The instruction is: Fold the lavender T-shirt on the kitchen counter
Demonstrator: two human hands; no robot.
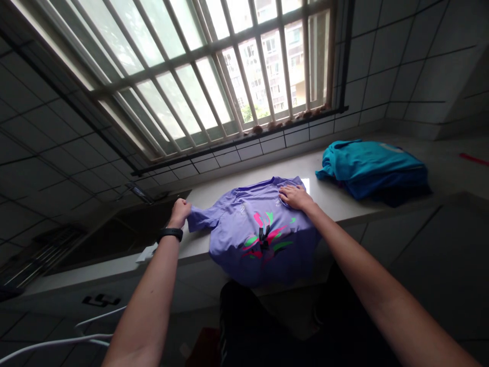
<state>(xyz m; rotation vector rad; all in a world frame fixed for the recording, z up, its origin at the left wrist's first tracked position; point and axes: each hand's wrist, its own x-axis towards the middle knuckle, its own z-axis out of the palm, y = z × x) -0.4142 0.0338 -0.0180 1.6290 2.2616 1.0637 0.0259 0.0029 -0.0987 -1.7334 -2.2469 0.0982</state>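
Observation:
A purple T-shirt with a pink, green and black print is spread across the counter, its lower part hanging over the front edge. My left hand, wearing a dark band at the wrist, is closed on the end of the sleeve and pulls it out to the left. On the shirt's right shoulder area my right hand lies flat with its fingers stretched out. The sleeve on that side is partly hidden beneath and behind this hand.
Folded blue and teal clothes lie on the counter to the right. A dark sink is at the left, with a faucet behind it. A barred window rises behind. A white rail stands at lower left.

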